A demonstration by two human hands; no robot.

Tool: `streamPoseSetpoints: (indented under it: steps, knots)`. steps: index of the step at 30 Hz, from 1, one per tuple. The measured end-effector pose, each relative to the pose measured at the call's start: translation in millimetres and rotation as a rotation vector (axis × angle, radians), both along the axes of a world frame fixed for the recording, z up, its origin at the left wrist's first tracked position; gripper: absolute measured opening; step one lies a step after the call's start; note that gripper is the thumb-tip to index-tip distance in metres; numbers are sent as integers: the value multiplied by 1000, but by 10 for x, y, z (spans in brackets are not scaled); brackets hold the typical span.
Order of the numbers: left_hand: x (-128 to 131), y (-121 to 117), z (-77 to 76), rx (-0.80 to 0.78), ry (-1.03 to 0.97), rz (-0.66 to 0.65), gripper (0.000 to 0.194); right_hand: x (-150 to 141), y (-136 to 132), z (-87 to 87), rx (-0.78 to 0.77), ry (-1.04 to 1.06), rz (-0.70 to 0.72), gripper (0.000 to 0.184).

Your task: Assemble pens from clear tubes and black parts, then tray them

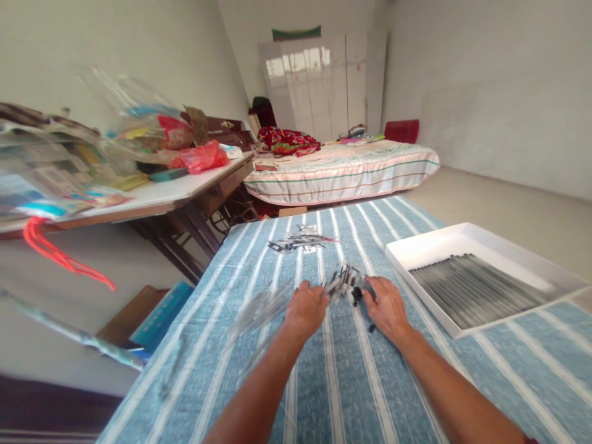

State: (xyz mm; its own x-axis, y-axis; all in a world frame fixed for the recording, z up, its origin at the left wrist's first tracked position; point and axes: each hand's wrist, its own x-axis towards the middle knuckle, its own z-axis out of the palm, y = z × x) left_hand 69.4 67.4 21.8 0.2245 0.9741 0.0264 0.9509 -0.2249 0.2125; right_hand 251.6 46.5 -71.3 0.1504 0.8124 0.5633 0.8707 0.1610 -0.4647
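Observation:
My left hand (306,309) is at the left edge of a heap of small black and clear parts (345,279), fingers curled together; what they pinch is too small to make out. At the heap's right side is my right hand (386,307), its fingers also bent closed, next to small black caps (357,296); its hold is hidden. Clear thin tubes (263,305), blurred, lie left of my left hand. Farther back is a pile of thin dark and clear sticks (303,242), like pen refills. A white box (435,302) on the right holds a row of dark pens (476,290).
Blue striped cloth (296,394) covers the work surface. Along the left stands a table (185,191) loaded with bags, with red cords (60,256) hanging off its edge. Behind are a bed (342,176) and a wardrobe (319,86). A blue carton (161,320) is low at left.

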Motion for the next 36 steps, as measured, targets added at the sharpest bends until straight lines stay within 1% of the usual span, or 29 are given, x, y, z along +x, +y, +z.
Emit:
streamPoseSetpoints:
  steps: [2, 5, 10, 14, 19, 25, 29, 32, 36]
  knots:
    - [118, 187, -42, -48, 18, 33, 27, 0, 7, 0, -2, 23, -10, 25]
    - [315, 319, -97, -98, 33, 67, 31, 1, 21, -7, -5, 55, -19, 25]
    - [585, 299, -139, -113, 36, 75, 32, -4, 43, -15, -3, 75, -36, 24]
    - [660, 226, -155, -87, 34, 41, 33, -9, 43, 6, -27, 87, -47, 24]
    - [631, 99, -191, -88, -8, -79, 29, 1, 38, 25, -65, 100, -63, 26]
    - [488, -21, -197, -172, -155, -142, 23, 12, 47, 5, -83, 81, -45, 28]
    - [386, -100, -176, -243, -304, -124, 24, 1, 38, 13, -75, 54, -20, 27]
    - [319, -145, -158, -286, -418, -86, 23, -7, 22, 30, -59, 29, -5, 25]
    - [222, -147, -129, -341, -550, -24, 20, -10, 9, 41, -47, 11, 11, 23]
